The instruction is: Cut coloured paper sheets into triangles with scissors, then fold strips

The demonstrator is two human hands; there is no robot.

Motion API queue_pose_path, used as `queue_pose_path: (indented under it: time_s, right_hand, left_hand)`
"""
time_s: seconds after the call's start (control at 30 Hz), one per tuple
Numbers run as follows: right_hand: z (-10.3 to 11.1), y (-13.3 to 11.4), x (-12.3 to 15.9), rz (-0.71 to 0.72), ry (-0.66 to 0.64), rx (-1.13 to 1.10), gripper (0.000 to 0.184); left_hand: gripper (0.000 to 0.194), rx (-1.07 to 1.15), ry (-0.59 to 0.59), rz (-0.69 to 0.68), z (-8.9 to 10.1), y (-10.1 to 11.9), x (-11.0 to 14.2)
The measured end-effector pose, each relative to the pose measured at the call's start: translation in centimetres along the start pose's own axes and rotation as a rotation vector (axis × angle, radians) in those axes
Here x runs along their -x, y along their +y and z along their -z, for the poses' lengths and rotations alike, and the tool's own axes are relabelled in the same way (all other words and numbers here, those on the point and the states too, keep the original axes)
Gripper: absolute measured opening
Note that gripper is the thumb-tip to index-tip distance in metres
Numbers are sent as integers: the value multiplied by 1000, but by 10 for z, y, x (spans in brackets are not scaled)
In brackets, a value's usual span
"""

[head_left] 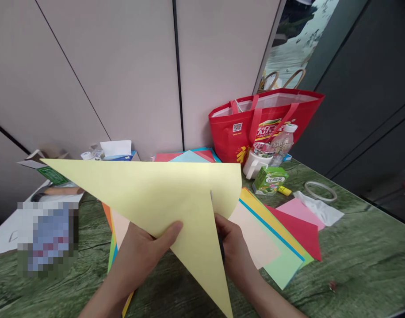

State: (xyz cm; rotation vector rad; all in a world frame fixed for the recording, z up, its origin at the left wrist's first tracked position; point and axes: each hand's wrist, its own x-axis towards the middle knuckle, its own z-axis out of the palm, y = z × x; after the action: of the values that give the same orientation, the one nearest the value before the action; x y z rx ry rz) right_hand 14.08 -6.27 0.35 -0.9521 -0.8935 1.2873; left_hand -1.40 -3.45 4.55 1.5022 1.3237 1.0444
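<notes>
And here is the yellow sheet [149, 190], up in front of the person, above the green table [361, 260], one long point reaching to the left and another hanging toward the near edge. The left hand [149, 249] has it pinched at the lower edge, thumb pressed flat on the face, the other fingers out of sight behind the paper. Over on the other side, the right hand [234, 247] is curled around a dark tool [221, 247], mostly hidden by the paper; just how its fingers sit on the handle cannot be told. A straight slit runs down the sheet above and beside that hand, and the flap to its right curves away. Underneath, coloured papers [278, 265] fan out on both sides, pale pink, green, blue and orange among them, with a red sheet [298, 229] poking out at the right. At the back stands the red bag [229, 137], and in front of it come the white mug [254, 164], the clear bottle [284, 143] and the green carton [269, 181], with a tape roll [331, 192] lying farther right.
</notes>
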Motion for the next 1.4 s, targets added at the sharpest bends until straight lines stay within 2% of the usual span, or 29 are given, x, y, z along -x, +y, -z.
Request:
queue_pose_path:
  time_s: [0.5,0.73,1.4]
  right_hand:
    - [4,-5,-2,63,9,1,26]
    - [4,-7,-1,49,20,22,27]
    - [5,-6,-2,5,35,2,29]
  left_hand:
    - [35,-29,-49,-2,-5,-1,3]
    - [38,-62,-25,-12,-5,-1,3]
    - [31,-56,-55,0,-5,1,3]
